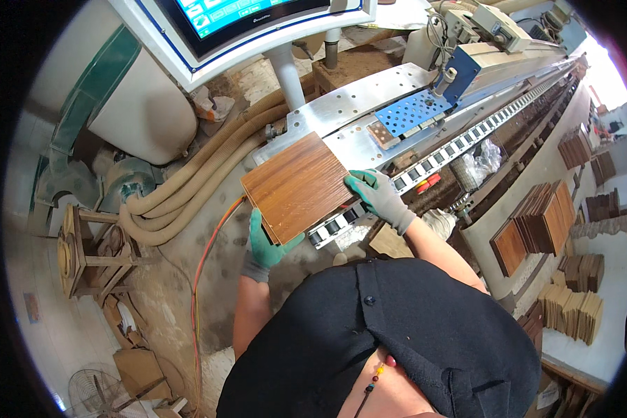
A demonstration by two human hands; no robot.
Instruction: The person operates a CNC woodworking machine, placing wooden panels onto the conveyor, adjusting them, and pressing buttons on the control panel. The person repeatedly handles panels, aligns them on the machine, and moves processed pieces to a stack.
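A short stack of brown wood-grain boards (298, 188) lies over the near end of a metal machine bed. My left hand (266, 243), in a green-and-grey work glove, grips the stack's near left corner, with the thumb along its front edge. On the opposite side my right hand (377, 194), gloved alike, has its fingertips against the right edge of the boards. How many boards are in the stack cannot be made out. Just beyond them is a blue perforated plate (413, 112) on the bed (345, 143). A roller track (439, 166) passes below my right hand.
A control screen (251, 26) on a post stands above the bed. Ribbed dust hoses (204, 167) curve along the left, near an orange cable (204, 256). At right, a long table (480, 251) bears stacked boards (543, 224). A wooden stand (99, 251) and a fan (96, 389) are at left.
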